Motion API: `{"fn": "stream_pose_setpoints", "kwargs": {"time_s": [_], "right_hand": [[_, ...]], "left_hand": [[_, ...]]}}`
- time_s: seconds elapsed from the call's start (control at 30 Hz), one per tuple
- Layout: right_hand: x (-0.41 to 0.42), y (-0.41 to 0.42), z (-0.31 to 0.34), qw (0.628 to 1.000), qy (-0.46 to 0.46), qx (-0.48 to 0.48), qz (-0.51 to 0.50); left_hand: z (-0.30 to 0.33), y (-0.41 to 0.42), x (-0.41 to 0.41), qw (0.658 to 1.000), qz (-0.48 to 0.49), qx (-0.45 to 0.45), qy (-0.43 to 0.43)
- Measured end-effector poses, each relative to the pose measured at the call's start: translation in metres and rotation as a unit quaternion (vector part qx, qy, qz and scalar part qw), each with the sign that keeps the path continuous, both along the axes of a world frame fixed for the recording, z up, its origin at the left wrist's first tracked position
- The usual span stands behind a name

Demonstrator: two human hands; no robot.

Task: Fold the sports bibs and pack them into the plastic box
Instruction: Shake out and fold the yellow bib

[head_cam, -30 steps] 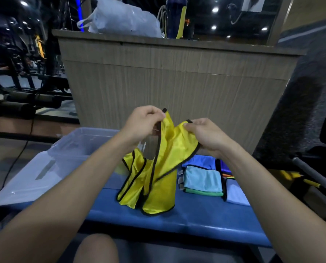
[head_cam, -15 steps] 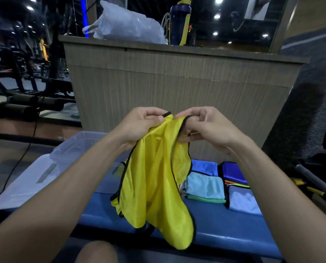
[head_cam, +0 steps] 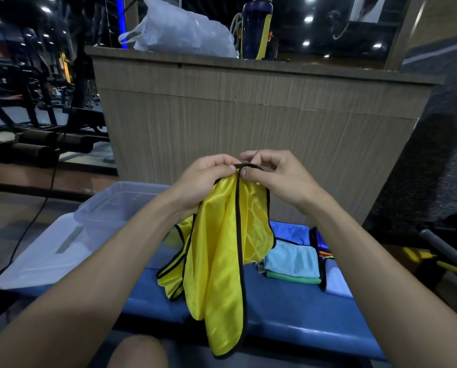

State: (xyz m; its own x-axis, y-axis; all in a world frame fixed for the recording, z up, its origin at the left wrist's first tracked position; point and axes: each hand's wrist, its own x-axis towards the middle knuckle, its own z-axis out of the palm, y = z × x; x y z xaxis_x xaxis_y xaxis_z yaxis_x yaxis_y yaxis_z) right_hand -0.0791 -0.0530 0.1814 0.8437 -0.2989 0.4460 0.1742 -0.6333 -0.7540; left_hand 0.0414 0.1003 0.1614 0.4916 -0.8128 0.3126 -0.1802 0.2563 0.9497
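Yellow bib in both hands' grip

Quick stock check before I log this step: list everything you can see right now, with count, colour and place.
yellow bib: one, yellow with black trim, held up over the bench, lower end hanging past its front edge
second yellow bib: at least one, partly hidden behind the held bib
folded bibs: several, light blue, green, dark blue, pale; stacked on the bench at right; exact count unclear
plastic box: one, clear, left end of bench
lid: one, clear, in front of the box
bench: one, blue
counter: one, wood-look, behind the bench
plastic bag: one, white, on counter
bottle: one, dark blue and yellow, on counter
left hand: pinching the bib's top edge
right hand: pinching the same edge
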Motion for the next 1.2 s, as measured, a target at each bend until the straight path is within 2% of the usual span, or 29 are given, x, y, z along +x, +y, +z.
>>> {"fn": "stream_pose_setpoints", "kwargs": {"time_s": [0.17,0.23,0.43,0.53,0.6,0.73,0.8,0.87,0.97,1.1,1.2], "right_hand": [[0.000,0.001,0.009,0.999,-0.019,0.006,0.031],[0.000,0.003,0.015,0.998,-0.026,0.007,0.050],[0.005,0.006,0.038,0.991,-0.097,0.078,0.042],[0.007,0.011,0.045,0.993,-0.108,0.043,0.035],[0.007,0.016,0.047,0.992,-0.114,0.017,0.043],[0.007,0.028,0.052,0.991,-0.103,-0.042,0.076],[0.004,0.032,0.055,0.991,-0.099,-0.049,0.081],[-0.001,0.032,0.058,0.991,-0.101,-0.039,0.080],[-0.010,0.023,0.062,0.991,-0.112,0.013,0.073],[-0.032,-0.001,0.071,0.979,-0.120,0.123,0.110],[-0.053,-0.023,0.069,0.964,-0.139,0.204,0.100]], "left_hand": [[0.005,0.003,-0.001,0.998,0.008,-0.018,-0.056],[0.007,0.006,0.002,0.993,0.037,-0.029,-0.109],[0.017,0.017,0.006,0.967,0.096,-0.084,-0.222],[0.020,0.022,0.004,0.935,0.148,-0.031,-0.320],[0.025,0.026,-0.003,0.921,0.176,0.012,-0.349],[0.032,0.027,-0.021,0.918,0.183,0.043,-0.349],[0.033,0.023,-0.021,0.910,0.206,0.061,-0.355],[0.033,0.024,-0.018,0.917,0.205,0.065,-0.336],[0.030,0.032,-0.016,0.934,0.163,0.070,-0.309],[0.016,0.057,-0.012,0.965,0.030,0.090,-0.245],[0.005,0.077,-0.013,0.968,-0.048,0.124,-0.213]]}}
